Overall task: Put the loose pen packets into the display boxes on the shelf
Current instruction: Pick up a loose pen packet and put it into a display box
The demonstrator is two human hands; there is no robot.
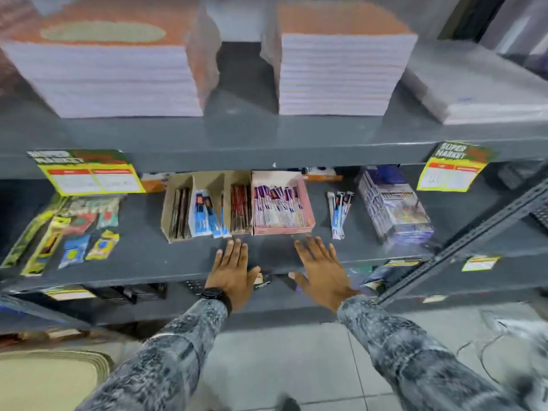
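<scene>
Grey shelf (148, 256) — boxes (283, 229), packets (339, 213)

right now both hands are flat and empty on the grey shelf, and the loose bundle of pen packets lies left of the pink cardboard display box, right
Not quite. The loose bundle of pen packets lies to the right of the pink cardboard display box, not the left, as the head view shows. The rest holds: the left hand and right hand rest flat and empty on the grey shelf.

You face a dark grey metal shelving rack (267, 137) with a perforated grey upright (462, 241) at your right. Pale grey tiled floor (281, 360) below. A beige ribbed mat (50, 378) lies lower left. Light even, slightly dim.
</scene>
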